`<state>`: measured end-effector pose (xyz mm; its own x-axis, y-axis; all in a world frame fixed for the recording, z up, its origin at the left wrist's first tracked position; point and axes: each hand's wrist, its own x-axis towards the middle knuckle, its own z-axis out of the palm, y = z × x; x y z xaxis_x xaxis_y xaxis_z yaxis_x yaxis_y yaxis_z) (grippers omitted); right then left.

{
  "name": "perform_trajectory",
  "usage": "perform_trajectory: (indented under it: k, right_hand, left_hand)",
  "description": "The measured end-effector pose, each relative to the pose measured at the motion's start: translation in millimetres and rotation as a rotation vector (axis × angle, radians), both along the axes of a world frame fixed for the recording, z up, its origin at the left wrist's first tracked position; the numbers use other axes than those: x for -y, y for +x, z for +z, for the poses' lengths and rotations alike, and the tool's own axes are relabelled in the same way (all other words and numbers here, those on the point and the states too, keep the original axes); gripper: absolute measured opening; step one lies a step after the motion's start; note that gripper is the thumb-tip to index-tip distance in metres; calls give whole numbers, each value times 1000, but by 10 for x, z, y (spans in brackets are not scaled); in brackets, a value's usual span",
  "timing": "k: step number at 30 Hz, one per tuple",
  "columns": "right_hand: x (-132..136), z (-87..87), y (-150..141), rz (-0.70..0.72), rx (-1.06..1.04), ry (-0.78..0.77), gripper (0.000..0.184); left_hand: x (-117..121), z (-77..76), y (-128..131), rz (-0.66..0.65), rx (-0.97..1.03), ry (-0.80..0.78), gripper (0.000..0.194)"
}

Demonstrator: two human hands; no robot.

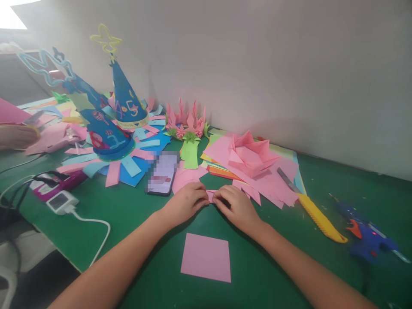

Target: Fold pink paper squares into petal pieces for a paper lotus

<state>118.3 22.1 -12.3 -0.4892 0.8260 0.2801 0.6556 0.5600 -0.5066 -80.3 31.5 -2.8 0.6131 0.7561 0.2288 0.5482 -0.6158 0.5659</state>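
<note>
My left hand (189,202) and my right hand (236,205) meet over the green table, fingers closed on a small folded piece of pink paper (210,195). Most of that paper is hidden behind my fingertips. Nearer to me, between my forearms, a flat pink paper square (206,258) lies on the table. Just beyond my left hand is a phone (163,174) with a lit screen. Pink paper scraps (189,176) lie beyond both hands, next to a stack of coloured sheets with a pink folded paper flower (248,151) on top.
Right: a yellow utility knife (322,219), blade out, and a blue glue gun (370,234). Left: decorated blue cone hats (127,96), a pink paper crown (186,118), a purple power strip (58,184) and a white charger with cable (62,202). Another person's hand (19,136) is at far left.
</note>
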Motion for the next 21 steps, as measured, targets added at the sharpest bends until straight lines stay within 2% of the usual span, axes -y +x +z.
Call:
perform_trajectory:
  k: [5,10,21]
  right_hand:
    - [-28,-8,-31,-43,38,-17,13]
    - [-45,-9,-42,-64,39,-42,12]
    - [-50,-14,-57,-83,18,-77,7]
  left_hand:
    - [7,3,10,100,93,-161,4]
    - [-14,-7,0,141,150,-285,4]
    - [-13,-20,23,174,177,-319,8]
